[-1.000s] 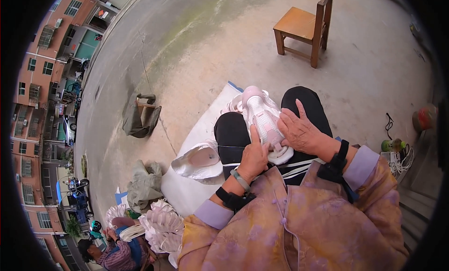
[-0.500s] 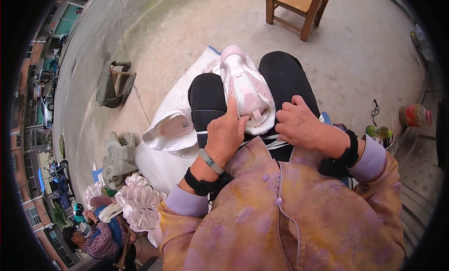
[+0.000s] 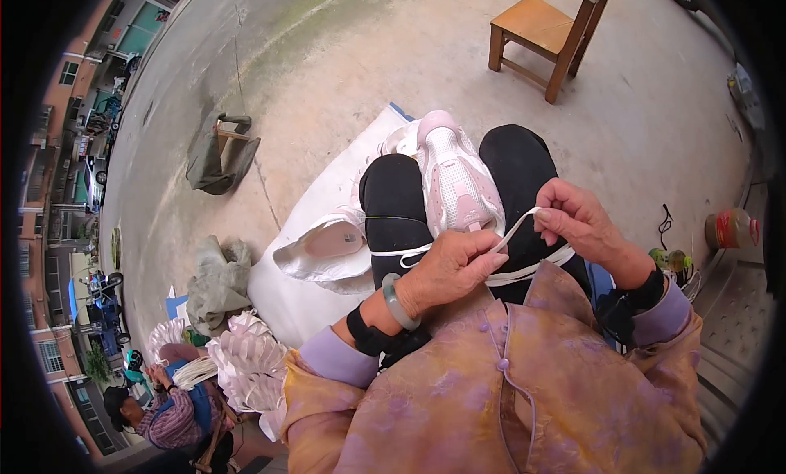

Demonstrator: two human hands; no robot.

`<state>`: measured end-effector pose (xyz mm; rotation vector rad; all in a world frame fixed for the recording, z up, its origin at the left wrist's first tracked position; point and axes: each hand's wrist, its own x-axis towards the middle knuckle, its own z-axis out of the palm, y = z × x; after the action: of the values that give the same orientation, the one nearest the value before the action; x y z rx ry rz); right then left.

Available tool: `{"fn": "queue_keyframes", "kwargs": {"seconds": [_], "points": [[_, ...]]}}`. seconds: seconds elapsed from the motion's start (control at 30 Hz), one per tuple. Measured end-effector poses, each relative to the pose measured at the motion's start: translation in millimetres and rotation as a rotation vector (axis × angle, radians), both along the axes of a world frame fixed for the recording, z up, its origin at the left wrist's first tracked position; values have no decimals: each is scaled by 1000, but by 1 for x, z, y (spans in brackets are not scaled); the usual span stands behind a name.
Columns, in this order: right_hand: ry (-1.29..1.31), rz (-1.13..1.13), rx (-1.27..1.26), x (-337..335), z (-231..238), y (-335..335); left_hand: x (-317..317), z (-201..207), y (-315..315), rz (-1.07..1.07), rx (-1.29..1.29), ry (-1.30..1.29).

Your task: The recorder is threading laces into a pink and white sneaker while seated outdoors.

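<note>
Between my black-clad knees rests a pink and white sneaker (image 3: 460, 175), its toe pointing away from me. A white shoelace (image 3: 519, 227) runs between my two hands just in front of the shoe's collar. My right hand (image 3: 580, 220) pinches it between thumb and fingers. My left hand (image 3: 455, 271) is closed on the lace at the other side, its fingertips partly hidden. More white lace lies across my lap. To the left, a white shoe upper (image 3: 327, 249) lies on a white sheet (image 3: 282, 298).
A wooden chair (image 3: 536, 28) stands at the far right. Grey-green cloth (image 3: 219, 282) and a pile of pale pink shoes (image 3: 250, 363) lie at left, near a seated person (image 3: 176, 408). At right are a red-labelled jar (image 3: 731, 228) and a green bottle (image 3: 673, 259).
My left hand has left the shoe's side and moved toward me. Both hands now hold the white lace, with a length of it raised between them. The whole view has shifted.
</note>
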<state>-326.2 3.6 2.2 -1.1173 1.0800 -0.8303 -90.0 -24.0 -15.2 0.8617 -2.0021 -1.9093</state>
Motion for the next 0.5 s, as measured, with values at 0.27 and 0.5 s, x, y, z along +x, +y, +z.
{"fn": "queue_keyframes", "kwargs": {"seconds": [0.27,0.5], "points": [[301,-423,-91,-130,-75,-17,34,22,-30,63,97,-110],[352,-104,-474,-47,-31,-31,-7,36,-25,63,-37,-53]]}}
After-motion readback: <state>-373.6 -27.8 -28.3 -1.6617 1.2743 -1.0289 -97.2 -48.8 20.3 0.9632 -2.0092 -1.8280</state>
